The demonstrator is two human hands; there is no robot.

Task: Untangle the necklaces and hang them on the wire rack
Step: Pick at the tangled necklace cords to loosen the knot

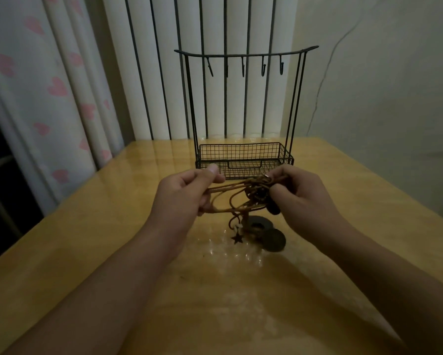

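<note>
Above the counter (112, 239), the left hand (187, 193) pinched cord loops while the right hand (296, 193) pinched the knot of the tangled necklaces (243, 198); cords ran left-right between them, wire rack (243, 160) just beyond.

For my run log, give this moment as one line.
both hands gripping tangled cord necklaces | pendants on table | wire rack hooks empty

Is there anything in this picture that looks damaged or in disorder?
Yes. The necklaces are one knotted bundle of brown cords, held between the left hand and the right hand, pendants dangling. The wire rack stands upright with bare hooks. A thin dark crack runs down the wall.
</note>
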